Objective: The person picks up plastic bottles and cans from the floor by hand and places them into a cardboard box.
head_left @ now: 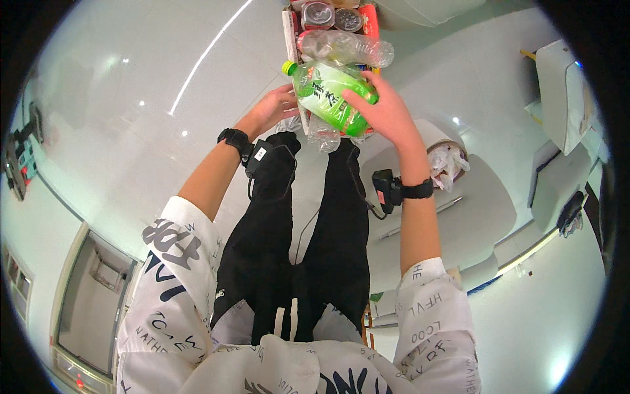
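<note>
A large plastic bottle with a green label and yellow-green cap lies tilted over a red and white box. My right hand grips its base end, thumb on the label and fingers over the far side. At the box's left side is my left hand, its fingers apart and partly hidden behind the box edge and bottle; whether it touches either is unclear. Beyond the green bottle a clear plastic bottle with a reddish end lies across the box. Another clear bottle shows below it, near my feet.
Round clear-topped containers sit at the box's far end. On my right are a grey seat-like surface with a thin rod, and a bin lined with a white bag. A doorway is at left.
</note>
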Motion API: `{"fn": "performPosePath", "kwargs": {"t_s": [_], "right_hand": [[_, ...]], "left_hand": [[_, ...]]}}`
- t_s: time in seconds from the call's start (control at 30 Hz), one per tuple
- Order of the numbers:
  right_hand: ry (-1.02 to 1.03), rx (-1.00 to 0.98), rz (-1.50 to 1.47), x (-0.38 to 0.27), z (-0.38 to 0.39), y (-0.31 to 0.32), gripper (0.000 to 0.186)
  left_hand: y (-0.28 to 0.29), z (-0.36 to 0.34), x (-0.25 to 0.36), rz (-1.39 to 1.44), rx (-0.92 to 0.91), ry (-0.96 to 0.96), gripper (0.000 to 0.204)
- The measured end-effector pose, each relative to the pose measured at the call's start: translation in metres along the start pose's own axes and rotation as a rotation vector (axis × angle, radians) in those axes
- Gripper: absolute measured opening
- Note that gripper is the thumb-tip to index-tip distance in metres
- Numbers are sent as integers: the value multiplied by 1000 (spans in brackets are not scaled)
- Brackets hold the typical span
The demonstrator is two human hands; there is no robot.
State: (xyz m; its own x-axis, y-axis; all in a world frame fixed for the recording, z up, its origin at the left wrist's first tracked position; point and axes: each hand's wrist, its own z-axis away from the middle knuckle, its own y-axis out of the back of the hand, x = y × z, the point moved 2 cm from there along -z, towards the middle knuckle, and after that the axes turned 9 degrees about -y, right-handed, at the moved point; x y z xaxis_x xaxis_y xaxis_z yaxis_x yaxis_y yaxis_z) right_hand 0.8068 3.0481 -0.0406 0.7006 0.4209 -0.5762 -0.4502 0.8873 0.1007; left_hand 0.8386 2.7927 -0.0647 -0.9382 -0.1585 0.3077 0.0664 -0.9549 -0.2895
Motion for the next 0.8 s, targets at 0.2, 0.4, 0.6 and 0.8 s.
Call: {"fn": "performPosePath", "kwargs": {"t_s": [0.2, 0.4, 0.6, 0.8], "right_hand": [[-51, 114, 49, -7, -9, -10, 74], [-150, 108, -136, 24, 0, -9, 74], [93, 275, 131, -35, 58, 2, 78], [139, 264, 182, -49, 65, -31, 88]], "left_hand": [[0, -2, -10, 209, 18, -27, 47], [-36, -5, -4, 198, 88, -148, 53], [-40, -3, 0, -57, 150, -248, 54], [-19, -9, 9, -71, 127, -237, 62]]}}
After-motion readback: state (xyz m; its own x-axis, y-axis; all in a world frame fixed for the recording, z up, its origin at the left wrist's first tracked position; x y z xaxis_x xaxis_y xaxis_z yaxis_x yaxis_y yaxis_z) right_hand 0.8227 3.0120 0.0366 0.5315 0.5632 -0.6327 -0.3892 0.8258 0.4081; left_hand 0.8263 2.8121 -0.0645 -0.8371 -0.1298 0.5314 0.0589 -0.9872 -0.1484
